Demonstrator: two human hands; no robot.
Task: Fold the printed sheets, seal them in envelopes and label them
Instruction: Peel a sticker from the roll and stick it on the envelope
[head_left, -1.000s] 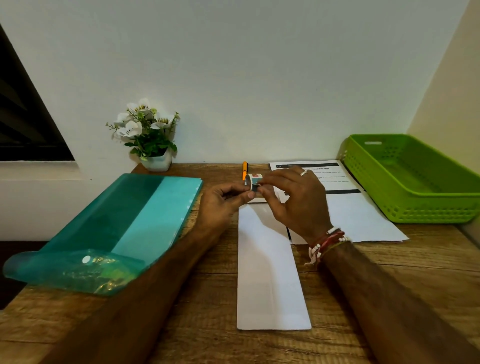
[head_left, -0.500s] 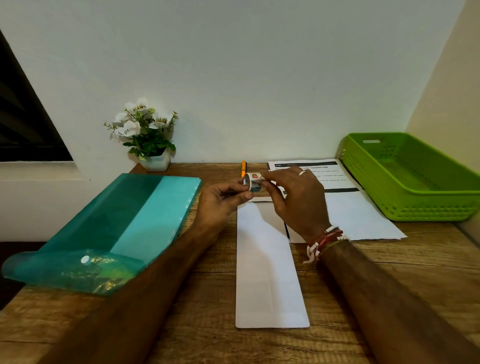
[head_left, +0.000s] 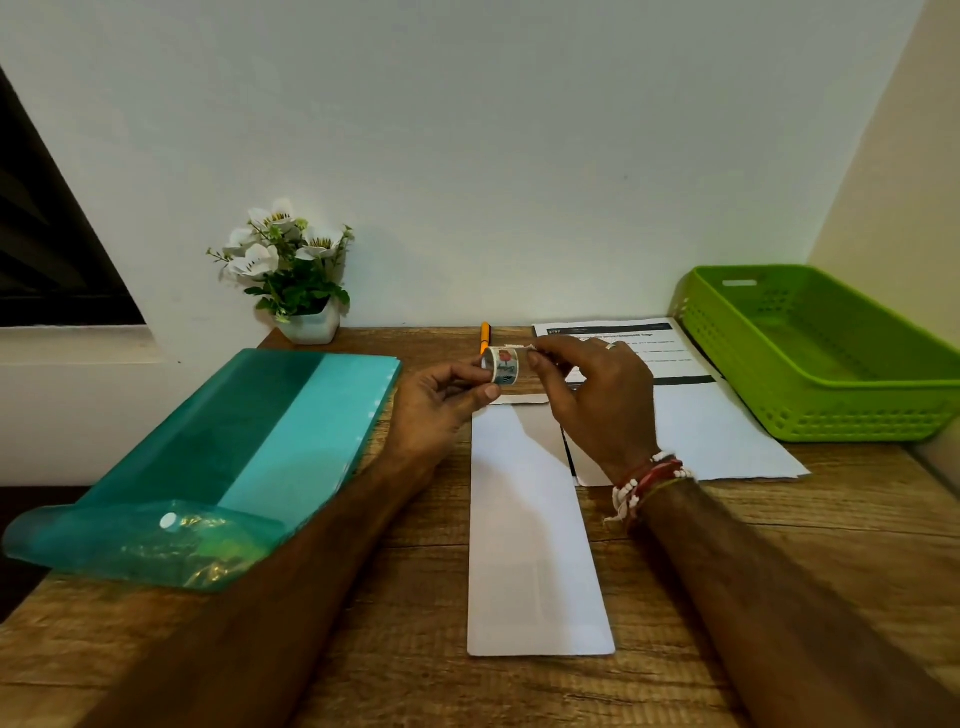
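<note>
Tape roll (head_left: 503, 366) pinched between thumb and fingertips of left hand (head_left: 441, 402), held clear of the bench (head_left: 415, 649) just above the far end of the white envelope (head_left: 535, 545); free end of the tape nipped between thumb and forefinger of right hand (head_left: 597, 405), with a short strip lifted off the roll toward that hand; both hands closed on the tape, neither touching the envelope.

Judged as the sealing step: drawing off a length to hold down the flap end directly below the two hands; hard to tell from here whether the flap is stuck or merely folded.

Keep the left grip on the roll's rims rather than its printed face, to let the roll turn; pull toward the right hand's side in one steady draw, strip taut and level, to avoid twisting or doubling back on the sticky side; take only enough to span the flap's edge with a little spare at each end; lower the strip flat onto the flap before tearing, then press from the middle outward.

Mind the printed sheets (head_left: 727, 436) lying under and beyond the right hand; keep the sticky face away from them; orange pen (head_left: 484, 336) just beyond the left fingertips, handy for labelling; green basket (head_left: 857, 410) well off to the right of the right hand; teal folder (head_left: 234, 441) beside the left forearm; neither in the way.
</note>
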